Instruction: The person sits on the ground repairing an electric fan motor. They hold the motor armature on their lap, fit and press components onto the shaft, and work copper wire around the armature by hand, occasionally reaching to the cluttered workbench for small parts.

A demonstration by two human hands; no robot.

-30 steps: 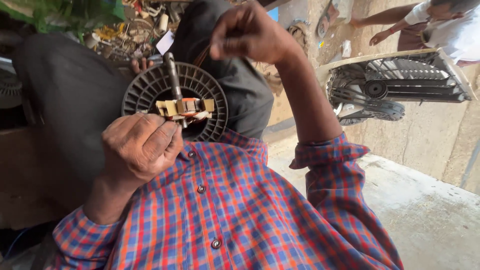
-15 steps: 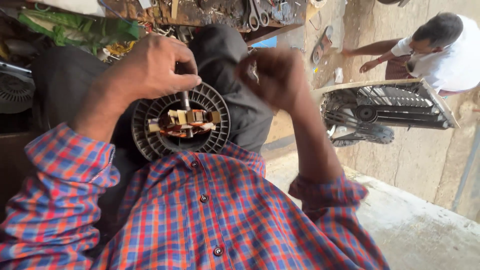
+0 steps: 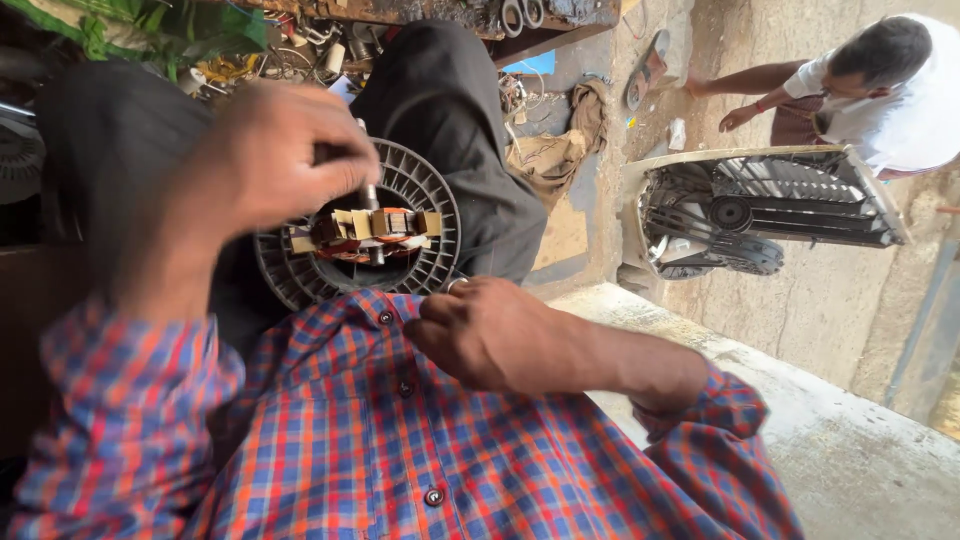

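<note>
Motor point(image 3: 365, 235), one, round and grey with a finned rim and a copper-wound core at its middle, resting in the lap just left of frame centre. Pinched between the fingertips point(image 3: 345, 170) of the left hand point(image 3: 275, 155): the thin metal shaft point(image 3: 370, 195) standing out of the core; hand blurred, so no finer detail of the grip to tell. Curled loosely into a half fist, fingers point(image 3: 450, 315) pressed together and holding nothing, the right hand point(image 3: 500, 335), lying on the checked shirt point(image 3: 400, 440) just below the rim of the motor, knuckles close to the fins but not clearly touching. Two forearms in red-and-blue sleeves across the lower frame, left one at lower left, right one at lower right. Dark trousers point(image 3: 450, 120) behind and around the motor, one knee rising at upper centre. Further out, at upper left, a cluttered heap of wires and small parts point(image 3: 270, 55) with green cloth beside it. At centre top, one brown rag point(image 3: 555, 150) on the ground. At right, one pale appliance housing point(image 3: 760, 210) lying tilted, dark ribbed parts inside. At upper right, one other person point(image 3: 890, 90) in a white top, crouched, well apart.
</note>
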